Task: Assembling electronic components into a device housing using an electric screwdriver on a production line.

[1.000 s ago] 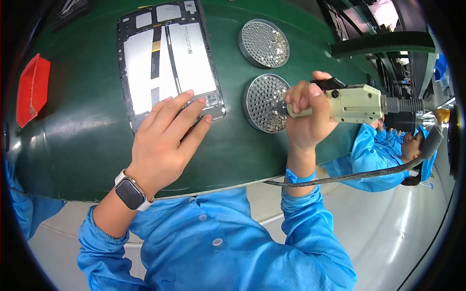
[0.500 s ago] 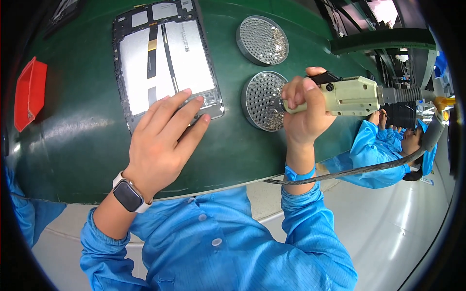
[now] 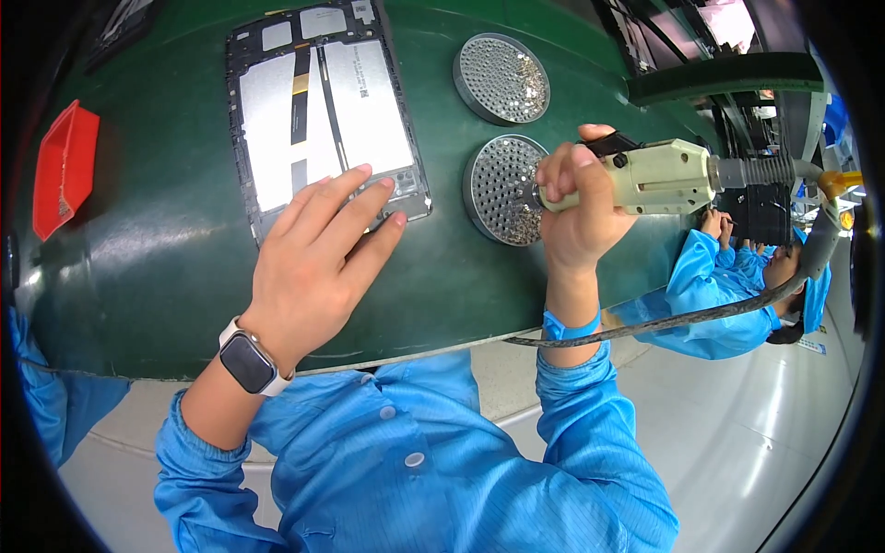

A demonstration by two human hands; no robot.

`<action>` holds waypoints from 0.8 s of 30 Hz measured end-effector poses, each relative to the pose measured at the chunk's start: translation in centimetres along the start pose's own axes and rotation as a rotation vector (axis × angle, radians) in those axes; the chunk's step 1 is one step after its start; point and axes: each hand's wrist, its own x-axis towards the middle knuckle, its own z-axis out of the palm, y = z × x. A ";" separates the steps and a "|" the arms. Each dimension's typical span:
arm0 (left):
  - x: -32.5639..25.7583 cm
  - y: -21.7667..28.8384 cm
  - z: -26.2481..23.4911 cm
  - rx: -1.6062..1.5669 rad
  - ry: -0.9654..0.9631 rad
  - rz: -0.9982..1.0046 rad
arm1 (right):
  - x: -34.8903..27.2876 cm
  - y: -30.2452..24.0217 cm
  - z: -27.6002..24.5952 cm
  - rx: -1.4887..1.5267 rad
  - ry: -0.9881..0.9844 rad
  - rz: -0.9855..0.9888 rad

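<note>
An open tablet body (image 3: 373, 111) with a black frame and silver-white inner panels lies on the green table. My left hand (image 3: 318, 249) rests over its near end, fingers stretched out and slightly spread, gripping nothing. My right hand (image 3: 585, 207) is wrapped round a pale cream electric screwdriver (image 3: 668, 177) with a black lever. Its front end points left, over the near round dish (image 3: 493, 175), which has a perforated grid with small screws at its right side. Whether the bit touches the screws cannot be made out.
A second round dish (image 3: 498, 74) with shiny screws stands beyond the near one. A red bin (image 3: 66, 170) sits at the far left of the green table (image 3: 147, 304). The screwdriver's cable (image 3: 673, 323) loops down at the right. Another person in blue (image 3: 714, 295) works there.
The whole scene sits slightly further right, as the view shifts a little. Both hands keep nearly the same place against the tablet body and the near dish.
</note>
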 end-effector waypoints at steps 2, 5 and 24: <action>-0.1 0.0 0.0 0.004 0.000 0.002 | 0.0 0.1 0.0 -0.004 -0.018 -0.014; -0.2 0.0 0.1 0.006 0.002 0.006 | -0.1 0.1 0.1 0.015 -0.004 -0.009; -0.7 0.0 -0.3 -0.007 0.016 0.013 | -0.2 0.0 0.4 -0.008 -0.033 -0.022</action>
